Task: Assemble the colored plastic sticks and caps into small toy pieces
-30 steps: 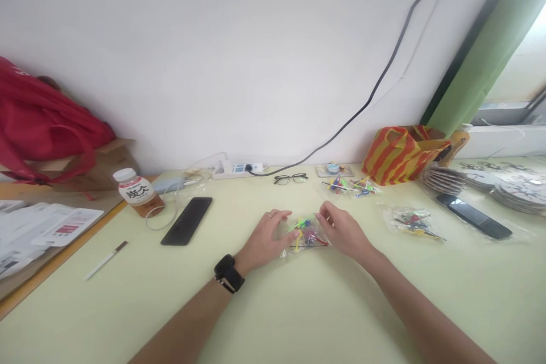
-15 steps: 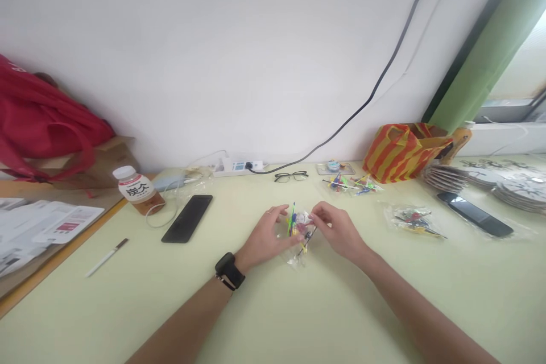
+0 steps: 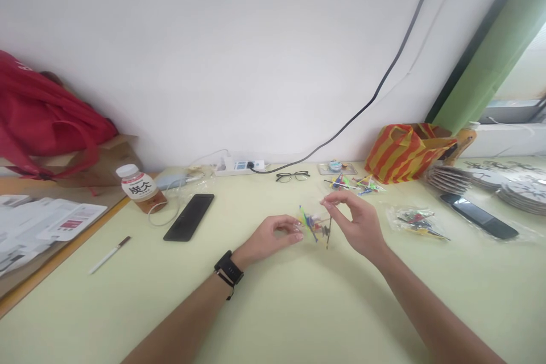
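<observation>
A small clear plastic bag of colourful sticks [image 3: 316, 224] is held just above the pale green table [image 3: 273, 307] between both hands. My left hand [image 3: 268, 237], with a black watch on its wrist, pinches the bag's left side. My right hand [image 3: 356, 222] pinches the bag's upper right edge with thumb and forefinger, its other fingers curled. The bag hangs upright between the two pinches.
A second bag of sticks [image 3: 416, 222] lies right of my hands, loose colourful sticks [image 3: 352, 183] behind them. Two black phones [image 3: 189, 216] [image 3: 480, 215], glasses [image 3: 292, 176], a bottle [image 3: 139, 188], a power strip [image 3: 239, 166], a striped bag [image 3: 403, 151], stacked plates [image 3: 490, 179] and a pen [image 3: 108, 255] lie around.
The bag was lying flat on the table under both hands; now it is lifted and turned upright, and both hands have shifted slightly right.
</observation>
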Available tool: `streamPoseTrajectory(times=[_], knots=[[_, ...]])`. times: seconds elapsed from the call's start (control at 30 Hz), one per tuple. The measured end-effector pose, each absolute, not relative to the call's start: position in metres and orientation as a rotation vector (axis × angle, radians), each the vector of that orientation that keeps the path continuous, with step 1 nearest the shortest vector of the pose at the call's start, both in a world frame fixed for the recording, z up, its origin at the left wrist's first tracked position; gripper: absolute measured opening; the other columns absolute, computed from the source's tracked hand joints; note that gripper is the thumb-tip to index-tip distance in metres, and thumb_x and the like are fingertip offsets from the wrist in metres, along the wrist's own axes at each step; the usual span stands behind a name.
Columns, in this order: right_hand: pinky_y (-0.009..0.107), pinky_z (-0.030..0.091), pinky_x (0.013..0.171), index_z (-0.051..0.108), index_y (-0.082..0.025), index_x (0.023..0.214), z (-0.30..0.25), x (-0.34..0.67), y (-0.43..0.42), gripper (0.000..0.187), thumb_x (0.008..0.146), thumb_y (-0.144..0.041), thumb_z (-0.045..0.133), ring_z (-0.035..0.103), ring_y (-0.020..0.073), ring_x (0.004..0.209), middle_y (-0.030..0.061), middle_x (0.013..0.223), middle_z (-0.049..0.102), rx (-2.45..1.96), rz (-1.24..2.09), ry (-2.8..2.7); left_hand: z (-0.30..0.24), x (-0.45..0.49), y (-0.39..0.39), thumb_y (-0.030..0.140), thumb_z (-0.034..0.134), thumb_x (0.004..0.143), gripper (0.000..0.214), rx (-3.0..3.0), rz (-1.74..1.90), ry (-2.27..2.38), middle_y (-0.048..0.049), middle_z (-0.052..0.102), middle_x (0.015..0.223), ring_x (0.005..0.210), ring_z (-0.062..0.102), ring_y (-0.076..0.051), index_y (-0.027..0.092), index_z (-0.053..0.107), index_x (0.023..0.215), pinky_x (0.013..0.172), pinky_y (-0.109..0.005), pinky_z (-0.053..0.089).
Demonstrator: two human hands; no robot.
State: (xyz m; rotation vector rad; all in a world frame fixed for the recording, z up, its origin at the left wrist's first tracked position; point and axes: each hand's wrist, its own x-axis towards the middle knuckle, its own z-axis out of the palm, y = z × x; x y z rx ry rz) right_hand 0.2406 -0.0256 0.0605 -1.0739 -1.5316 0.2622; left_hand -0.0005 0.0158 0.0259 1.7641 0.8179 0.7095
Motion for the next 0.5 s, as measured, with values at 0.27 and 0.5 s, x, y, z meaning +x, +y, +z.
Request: streamPoseTrajectory(times=[0.27, 0.5], knots=[[0.036, 0.053, 0.078, 0.067, -0.023, 0.095, 0.058, 0.239, -0.025, 0.013, 0.097, -0.03, 0.056, 0.065, 0.0212, 0.081, 0.0063, 0.089, 0.071, -1.102, 0.016, -1.425, 0.023, 0.001, 0.016, 0.047, 0.074, 0.087, 0.037, 1.864, 0.652, 0.86, -0.0013, 0.066, 0.076, 0.071, 0.06, -0.016, 0.017, 0.073, 0.108, 0.07, -0.029, 0.046], [0.035, 0.055, 0.077, 0.068, -0.02, 0.096, 0.035, 0.271, 0.002, 0.02, 0.092, -0.035, 0.055, 0.065, 0.0192, 0.083, 0.0076, 0.1, 0.069, -1.223, 0.339, -0.946, 0.018, 0.003, 0.014, 0.049, 0.069, 0.09, 0.035, 1.919, 0.718, 0.912, -0.0035, 0.07, 0.088, 0.081, 0.062, -0.018, 0.02, 0.072, 0.11, 0.077, -0.032, 0.049]])
